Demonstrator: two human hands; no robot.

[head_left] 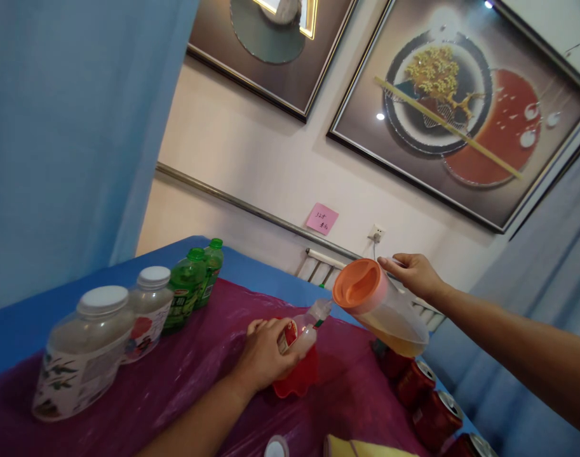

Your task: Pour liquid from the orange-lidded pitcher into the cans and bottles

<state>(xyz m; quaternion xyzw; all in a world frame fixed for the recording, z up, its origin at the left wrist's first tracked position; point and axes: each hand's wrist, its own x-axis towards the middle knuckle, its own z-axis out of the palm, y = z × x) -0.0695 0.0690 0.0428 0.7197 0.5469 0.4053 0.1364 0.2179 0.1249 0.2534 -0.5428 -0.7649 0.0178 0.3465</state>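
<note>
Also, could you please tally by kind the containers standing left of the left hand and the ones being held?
White-lidded jars: 2
Green bottles: 2
Clear bottle in left hand: 1
Orange-lidded pitcher in right hand: 1
Total: 6

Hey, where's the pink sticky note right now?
In the head view, the pink note is on the wall, left of the white socket and below the framed pictures.

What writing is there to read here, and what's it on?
"32", seemingly, handwritten on the pink note; its other characters are unclear.
Too blurred or small to read: labels on the green bottles, white-capped jars, red cans and the bottle in the left hand.
</note>
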